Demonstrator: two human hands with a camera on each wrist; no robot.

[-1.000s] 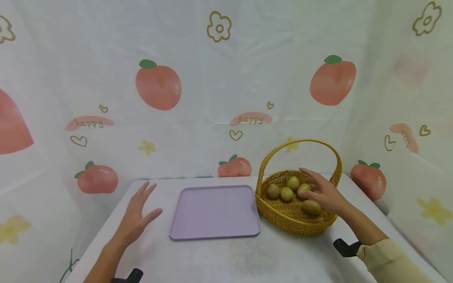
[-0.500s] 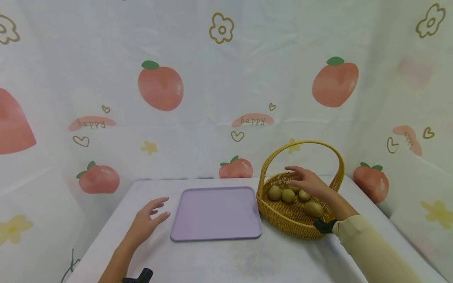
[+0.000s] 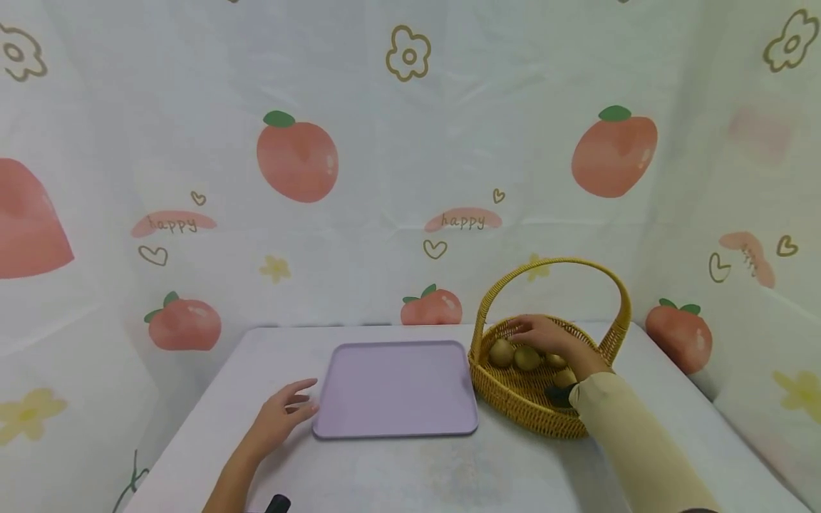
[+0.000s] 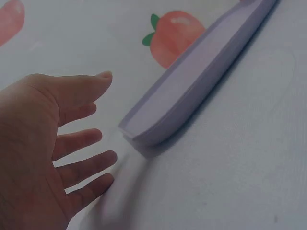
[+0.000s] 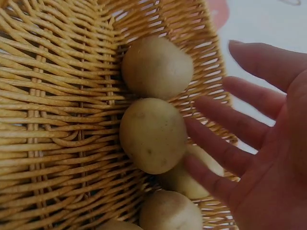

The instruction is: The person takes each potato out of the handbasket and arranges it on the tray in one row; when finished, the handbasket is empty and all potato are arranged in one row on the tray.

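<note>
A yellow-brown wicker basket [image 3: 539, 420] with a tall arched handle holds several potatoes [image 3: 502, 353]. Inside the handle's arch, my right hand [image 3: 545, 335] reaches over the potatoes at the back of the basket. In the right wrist view its fingers [image 5: 216, 143] are spread, with the tips right at a round potato [image 5: 153, 135] and the one behind it [image 5: 192, 172]. My left hand [image 3: 280, 417] hovers by the left edge of a flat lilac tray [image 3: 398, 392], fingers loosely bent and holding nothing. The left wrist view shows those fingers [image 4: 86, 167] apart, just short of the tray's corner.
The basket stands at the tray's right side, close against it. Both are on a white-covered table [image 3: 385, 470]. A white curtain [image 3: 359, 271] printed with peaches hangs behind and at the sides. A dark green cord [image 3: 133, 474] shows at the lower left.
My right hand has moved left and down into the basket, over the potatoes. My left hand has come down and right to the tray's edge, its fingers bending more.
</note>
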